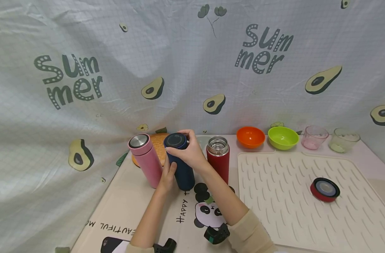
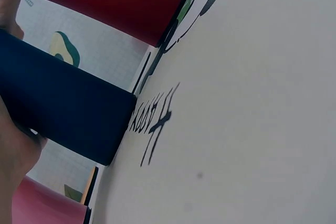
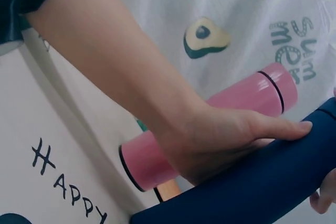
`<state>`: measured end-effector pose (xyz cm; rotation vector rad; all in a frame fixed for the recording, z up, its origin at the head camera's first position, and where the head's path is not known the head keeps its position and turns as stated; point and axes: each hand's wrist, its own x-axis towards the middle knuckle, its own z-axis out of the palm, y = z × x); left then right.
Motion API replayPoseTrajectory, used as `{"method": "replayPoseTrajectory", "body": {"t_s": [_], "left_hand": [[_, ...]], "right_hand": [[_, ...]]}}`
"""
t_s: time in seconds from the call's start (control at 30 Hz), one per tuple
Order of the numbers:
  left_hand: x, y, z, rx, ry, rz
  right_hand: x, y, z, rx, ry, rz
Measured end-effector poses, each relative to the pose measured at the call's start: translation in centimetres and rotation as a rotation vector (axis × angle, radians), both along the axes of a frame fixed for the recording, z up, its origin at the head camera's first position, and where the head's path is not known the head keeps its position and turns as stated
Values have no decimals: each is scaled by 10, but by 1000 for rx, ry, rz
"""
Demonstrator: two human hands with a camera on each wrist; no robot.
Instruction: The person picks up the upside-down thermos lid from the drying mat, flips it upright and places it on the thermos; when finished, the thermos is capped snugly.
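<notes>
Worktop (image 1: 126,203), pale, printed: a tall navy-blue cylindrical flask (image 1: 184,175) is upright near the far edge, left of centre, between a capped pink cylindrical flask (image 1: 145,161) and an uncapped red cylindrical flask (image 1: 219,161) with a steel mouth. Left hand (image 1: 168,174) grips the navy body from the side; right hand (image 1: 192,153) grasps the flask's top, around the round dark lid (image 1: 175,140). Whether the right thumb is on the lid or just below its seam: cannot tell.

Step in hand, judged: turning the lid. Advisable: keep the base flat, hold the body firmly, set thumb and fingers wholly above the seam, twist level; avoid nudging the close-standing red flask.

Writing: "SUMMER" twice on the white curtain (image 1: 179,45); on the worktop, "HAPPY" before the navy flask, and upside down by the left edge, part-hidden "EAUTIFUL", then "MO". Lid-top marks: too small to read. No brand legible.
</notes>
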<state>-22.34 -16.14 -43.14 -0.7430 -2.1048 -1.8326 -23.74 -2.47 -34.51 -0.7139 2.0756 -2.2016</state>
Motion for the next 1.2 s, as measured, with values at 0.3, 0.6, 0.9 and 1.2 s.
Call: {"method": "replayPoseTrajectory", "body": {"t_s": [0.3,0.6,0.9,1.2], "left_hand": [[1,-1,1,-4,-10,7],[3,0,0,-8,-24,30],[2,0,0,3,-24,12],[17,7,23,-3,-40,21]], "right_hand": [[0,0,0,-32,-7,53],[3,-2,-1,-9,-16,41],[2,-3,-2,-12,-1,-39],[0,-2,0,-35,-8,1]]}}
